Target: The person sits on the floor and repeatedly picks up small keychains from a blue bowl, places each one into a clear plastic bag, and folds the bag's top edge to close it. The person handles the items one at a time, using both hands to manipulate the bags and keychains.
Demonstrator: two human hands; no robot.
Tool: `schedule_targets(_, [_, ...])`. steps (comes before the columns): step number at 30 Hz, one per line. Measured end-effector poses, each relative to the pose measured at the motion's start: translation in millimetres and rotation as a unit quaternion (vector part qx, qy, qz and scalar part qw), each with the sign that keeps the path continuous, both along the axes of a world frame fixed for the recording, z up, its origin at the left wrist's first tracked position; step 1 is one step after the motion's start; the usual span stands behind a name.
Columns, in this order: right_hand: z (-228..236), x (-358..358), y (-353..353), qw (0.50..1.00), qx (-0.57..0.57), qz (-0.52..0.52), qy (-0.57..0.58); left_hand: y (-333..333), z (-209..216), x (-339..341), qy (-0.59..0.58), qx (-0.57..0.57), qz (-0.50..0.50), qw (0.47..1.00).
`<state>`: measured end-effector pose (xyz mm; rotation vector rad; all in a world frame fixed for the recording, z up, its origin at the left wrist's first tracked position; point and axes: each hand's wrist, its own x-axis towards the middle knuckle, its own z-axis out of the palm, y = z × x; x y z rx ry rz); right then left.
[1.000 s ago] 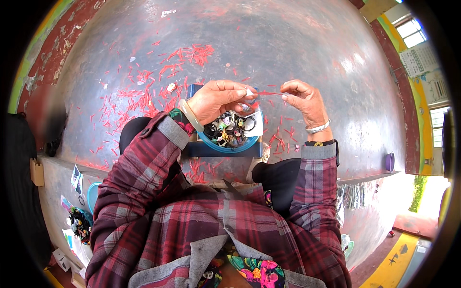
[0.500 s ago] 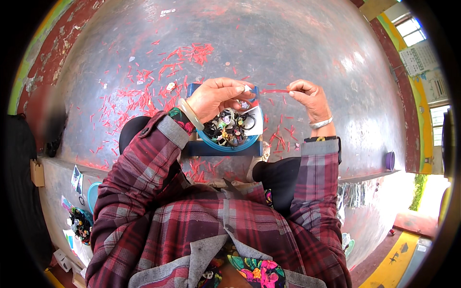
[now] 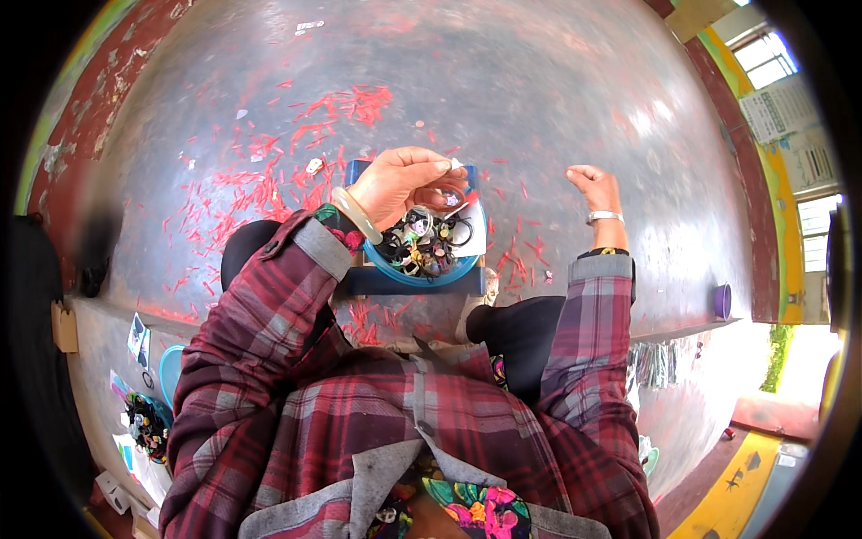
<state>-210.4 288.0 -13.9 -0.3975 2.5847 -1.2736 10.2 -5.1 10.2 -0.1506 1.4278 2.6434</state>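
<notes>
My left hand [image 3: 402, 187] is closed above a blue basin [image 3: 422, 280], thumb and forefinger pinching a small white piece [image 3: 456, 164]. Beneath its fingers are a thin loop and a small pale charm [image 3: 451, 199]; whether the hand grips these is unclear. Hair ties [image 3: 420, 241], mostly dark and with colourful charms, fill the basin. A white card or sheet [image 3: 474, 235] lies along its right side. My right hand [image 3: 600, 193] is raised over the floor farther right, its thumb and fingertips pinched together. I cannot make out anything between them.
Under the basin is a blue stool or stand [image 3: 359, 282]. Red strips [image 3: 359, 106] are scattered over the grey floor [image 3: 521, 81]. A purple container [image 3: 723, 303] stands at the right; another basin [image 3: 171, 373] and a dark pile of hair ties [image 3: 146, 422] are at the lower left.
The red strip at my right fingertips no longer shows there. My right hand has moved slightly right and down, while my left hand stays over the basin with its white piece.
</notes>
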Motion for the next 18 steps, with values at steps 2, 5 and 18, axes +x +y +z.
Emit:
schedule_targets(2, [13,20,-25,0.996,-0.069,0.041,-0.043,1,1,1,0.001,0.017,0.02,1.0])
schedule_targets(5, [29,65,-65,0.964,-0.205,0.116,-0.119,2,-6,-3,0.007,0.039,0.043,0.998])
schedule_targets(18, [22,114,-118,0.943,-0.272,0.162,-0.103,8,-4,-3,0.011,0.075,0.087,0.993])
